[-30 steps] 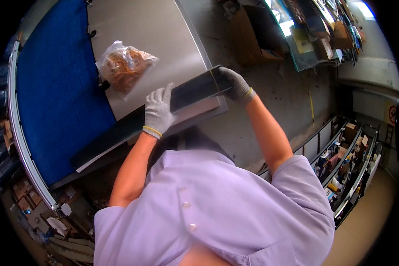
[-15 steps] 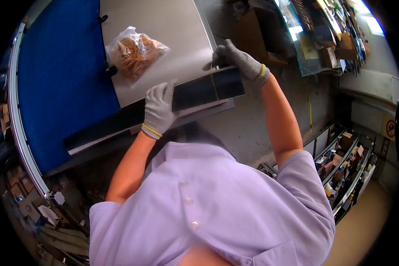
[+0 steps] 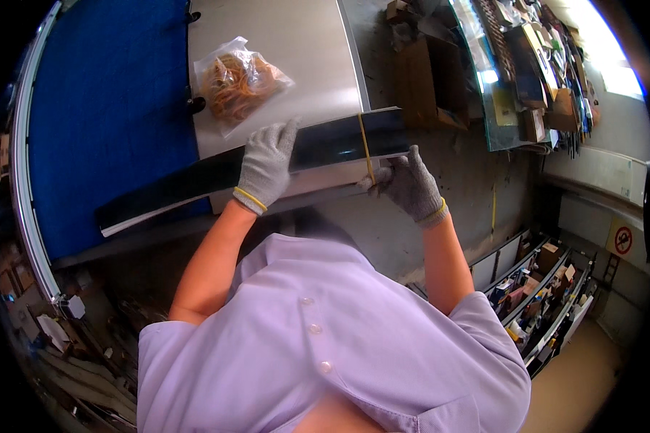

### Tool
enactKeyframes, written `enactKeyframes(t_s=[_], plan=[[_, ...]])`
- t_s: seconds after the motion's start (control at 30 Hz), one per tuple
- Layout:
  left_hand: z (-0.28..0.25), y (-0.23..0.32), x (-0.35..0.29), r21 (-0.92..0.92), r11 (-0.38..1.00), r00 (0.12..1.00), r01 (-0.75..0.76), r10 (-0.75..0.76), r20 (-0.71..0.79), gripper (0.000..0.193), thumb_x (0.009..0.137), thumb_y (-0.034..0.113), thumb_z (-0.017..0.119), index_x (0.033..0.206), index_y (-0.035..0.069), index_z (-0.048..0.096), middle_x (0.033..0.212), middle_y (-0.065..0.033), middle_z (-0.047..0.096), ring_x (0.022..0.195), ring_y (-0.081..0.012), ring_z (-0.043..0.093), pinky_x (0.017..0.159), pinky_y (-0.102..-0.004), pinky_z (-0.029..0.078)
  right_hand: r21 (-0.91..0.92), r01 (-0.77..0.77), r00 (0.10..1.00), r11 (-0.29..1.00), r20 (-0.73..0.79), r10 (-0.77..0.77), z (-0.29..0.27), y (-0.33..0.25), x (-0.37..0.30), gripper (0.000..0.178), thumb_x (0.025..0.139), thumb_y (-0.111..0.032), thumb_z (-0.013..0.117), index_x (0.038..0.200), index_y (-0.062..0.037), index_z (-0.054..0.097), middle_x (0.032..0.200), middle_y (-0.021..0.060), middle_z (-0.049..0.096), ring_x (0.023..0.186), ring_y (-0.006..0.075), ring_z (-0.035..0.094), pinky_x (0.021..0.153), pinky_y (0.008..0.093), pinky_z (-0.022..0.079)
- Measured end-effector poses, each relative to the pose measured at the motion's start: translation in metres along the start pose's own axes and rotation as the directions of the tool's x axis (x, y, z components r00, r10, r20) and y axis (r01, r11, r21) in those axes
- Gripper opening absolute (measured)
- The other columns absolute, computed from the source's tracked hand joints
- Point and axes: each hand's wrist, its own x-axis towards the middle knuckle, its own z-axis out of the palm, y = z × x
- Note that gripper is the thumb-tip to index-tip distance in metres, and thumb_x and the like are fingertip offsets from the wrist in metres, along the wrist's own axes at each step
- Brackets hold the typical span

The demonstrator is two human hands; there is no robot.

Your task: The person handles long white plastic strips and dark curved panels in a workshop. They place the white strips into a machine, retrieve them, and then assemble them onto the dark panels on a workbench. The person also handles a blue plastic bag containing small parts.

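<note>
A long, dark stack of flat strips (image 3: 195, 180) with pale edges lies slantwise across the near end of the work surface. My left hand (image 3: 263, 162), in a grey knit glove, is closed over the middle of the stack, its fingers on the dark top. Around the right part of the stack runs a yellowish rubber band (image 3: 365, 137). My gloved right hand (image 3: 414, 189) pinches that band at the stack's near edge, drawing it out toward me. Beyond the stack sits a clear plastic bag (image 3: 242, 83) full of orange-tan rubber bands.
A blue belt (image 3: 108, 108) with a metal side rail (image 3: 23, 166) stretches along the left, beside a pale metal plate (image 3: 289, 29). At the upper right stand an open cardboard box (image 3: 433, 79) and glass sheets. A rack with small items (image 3: 534, 289) is at lower right.
My right hand has come from the far side of the stack round to its near edge, bringing the rubber band with it. The left hand keeps its hold on the stack.
</note>
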Motion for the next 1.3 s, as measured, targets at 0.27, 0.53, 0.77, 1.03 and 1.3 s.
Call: enactKeyframes(t_s=[0.27, 0.53, 0.77, 1.03, 1.3], plan=[[-0.009, 0.004, 0.001, -0.049, 0.999, 0.997, -0.007, 0.003, -0.073, 0.098, 0.057, 0.016, 0.081, 0.142, 0.006, 0.034, 0.116, -0.0165, 0.049, 0.108, -0.0325, 0.048, 0.096, -0.0438, 0.038, -0.416, 0.187, 0.978, 0.890, 0.166, -0.128, -0.027, -0.003, 0.023, 0.083, 0.090, -0.069, 0.022, 0.132, -0.0005, 0.045, 0.115, 0.0204, 0.061, 0.095, 0.0316, 0.061, 0.087, 0.0413, 0.046], [0.000, 0.003, -0.003, -0.034, 0.999, 1.000, 0.014, -0.015, -0.021, 0.091, 0.062, 0.019, 0.076, 0.141, 0.003, 0.034, 0.113, -0.0167, 0.048, 0.104, -0.0322, 0.049, 0.093, -0.0429, 0.039, -0.894, 0.370, 0.616, -0.252, 0.439, -0.654, 0.060, -0.065, 0.012, 0.079, 0.074, -0.042, 0.074, 0.137, -0.0083, 0.040, 0.130, 0.0132, 0.049, 0.127, 0.0351, 0.040, 0.110, 0.0484, 0.026], [0.016, 0.010, 0.001, -0.085, 0.996, 0.999, 0.026, -0.022, 0.050, 0.086, 0.062, 0.017, 0.074, 0.138, 0.003, 0.036, 0.110, -0.0158, 0.049, 0.103, -0.0320, 0.049, 0.091, -0.0425, 0.039, -0.347, 0.232, 0.920, -0.909, 0.381, 0.089, 0.094, -0.007, 0.065, 0.104, 0.061, -0.041, 0.079, 0.143, -0.0051, 0.025, 0.123, 0.0175, 0.051, 0.118, 0.0326, 0.048, 0.103, 0.0441, 0.033], [0.012, -0.038, -0.114, -0.250, 0.897, 0.798, 0.364, -0.439, -0.413, 0.073, 0.083, 0.041, 0.066, 0.137, 0.000, 0.038, 0.134, -0.0229, 0.043, 0.125, -0.0362, 0.041, 0.107, -0.0477, 0.029, -0.370, 0.240, 0.904, -0.897, 0.422, 0.068, 0.081, -0.006, 0.062, 0.097, 0.064, -0.031, 0.075, 0.144, -0.0068, 0.026, 0.104, 0.0148, 0.058, 0.097, 0.0293, 0.059, 0.087, 0.0401, 0.044], [0.052, -0.021, -0.167, -0.623, -0.453, 0.373, -0.638, -0.889, 0.264, 0.100, 0.069, 0.077, 0.053, 0.140, 0.010, 0.037, 0.139, -0.0117, 0.044, 0.130, -0.0290, 0.038, 0.106, -0.0423, 0.037, -0.372, 0.366, 0.801, -0.853, 0.593, 0.085, 0.057, -0.026, 0.013, 0.084, 0.066, -0.029, 0.076, 0.138, -0.0063, 0.039, 0.104, 0.0163, 0.058, 0.097, 0.0343, 0.055, 0.085, 0.0432, 0.041]])
